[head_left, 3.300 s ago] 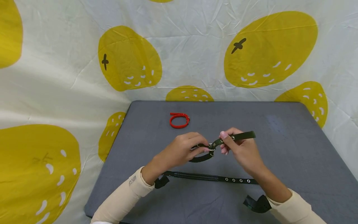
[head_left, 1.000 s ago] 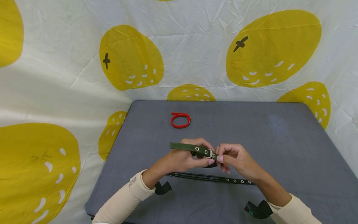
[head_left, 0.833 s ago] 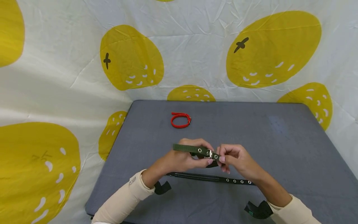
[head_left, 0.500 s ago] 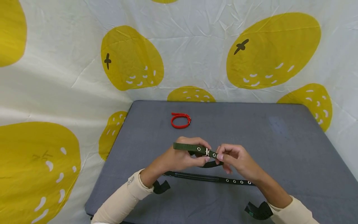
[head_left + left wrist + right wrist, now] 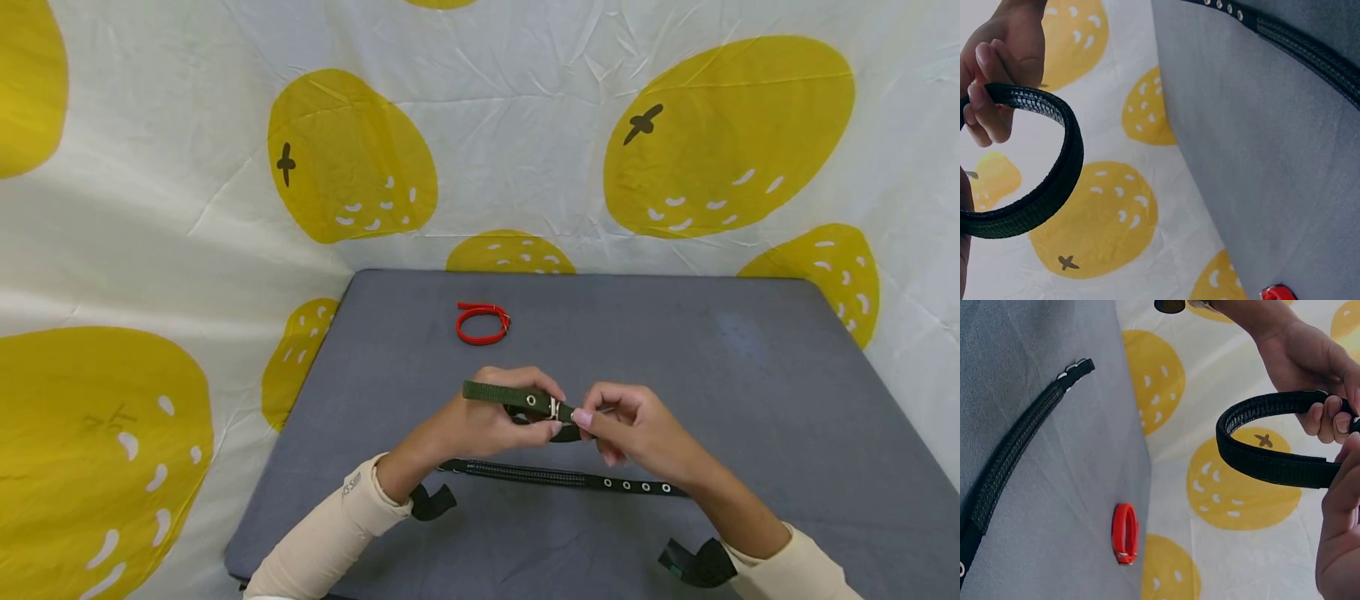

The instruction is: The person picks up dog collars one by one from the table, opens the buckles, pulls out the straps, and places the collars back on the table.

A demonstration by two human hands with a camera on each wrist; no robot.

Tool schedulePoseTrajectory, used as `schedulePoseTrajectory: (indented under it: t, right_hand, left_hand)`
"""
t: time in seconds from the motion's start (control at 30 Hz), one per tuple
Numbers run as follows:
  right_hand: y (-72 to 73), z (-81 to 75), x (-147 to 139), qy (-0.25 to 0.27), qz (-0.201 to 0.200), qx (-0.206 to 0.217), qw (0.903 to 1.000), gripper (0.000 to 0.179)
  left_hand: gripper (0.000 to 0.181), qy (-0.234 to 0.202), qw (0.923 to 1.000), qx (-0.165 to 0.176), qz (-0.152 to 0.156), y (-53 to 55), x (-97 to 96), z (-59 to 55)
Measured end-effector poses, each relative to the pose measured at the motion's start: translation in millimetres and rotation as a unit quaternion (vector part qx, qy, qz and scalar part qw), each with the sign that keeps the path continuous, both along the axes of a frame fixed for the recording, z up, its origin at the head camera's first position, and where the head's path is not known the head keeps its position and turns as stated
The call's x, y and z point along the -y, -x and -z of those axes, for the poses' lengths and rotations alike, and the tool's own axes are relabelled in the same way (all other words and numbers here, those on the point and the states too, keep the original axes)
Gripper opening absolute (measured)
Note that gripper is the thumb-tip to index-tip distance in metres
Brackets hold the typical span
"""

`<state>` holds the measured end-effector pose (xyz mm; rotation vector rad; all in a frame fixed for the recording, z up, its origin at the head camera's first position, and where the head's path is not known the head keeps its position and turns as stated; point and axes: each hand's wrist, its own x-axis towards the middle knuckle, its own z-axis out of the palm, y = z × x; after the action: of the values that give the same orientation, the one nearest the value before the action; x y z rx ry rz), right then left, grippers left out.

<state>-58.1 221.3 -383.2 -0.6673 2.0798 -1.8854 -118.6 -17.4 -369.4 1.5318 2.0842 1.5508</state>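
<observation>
A dark green dog collar [image 5: 498,394] with metal eyelets is held in the air, buckled into a loop. Its strap tail points left across the left hand [image 5: 480,421], whose thumb and fingers pinch it around the metal buckle [image 5: 554,408]. Just right of the buckle, the right hand [image 5: 637,429] pinches the strap between thumb and forefinger, hiding part of it. The loop's black padded lining [image 5: 1041,100] shows in the left wrist view. In the right wrist view the collar [image 5: 1235,456] spans between both hands.
A black collar [image 5: 525,473] with eyelets lies stretched out on the grey table [image 5: 750,375], nearer the person than the hands. Farther back lies a red collar [image 5: 482,325], buckled into a loop. A patterned cloth [image 5: 510,167] hangs behind the table.
Earlier the right hand held the strap's tail out to the right; now the tail points left past the buckle. Lately the right thumb has slid slightly left, closer to the buckle.
</observation>
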Motion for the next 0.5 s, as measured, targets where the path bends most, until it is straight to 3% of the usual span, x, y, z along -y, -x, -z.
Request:
schedulePoseTrajectory:
  t: [0.33,0.5]
  right_hand:
    - [0.2,2.1,-0.5,0.085,-0.07,-0.03,0.9935,0.023]
    - [-0.4,5.4,-1.7,0.141,-0.098,-0.049,0.9839,0.024]
  left_hand:
    - [0.019,-0.007,1.0,0.0,0.004,-2.3,0.8,-0.7]
    - [0.018,-0.027,0.9993,0.027,0.007,-3.1,3.4,0.1]
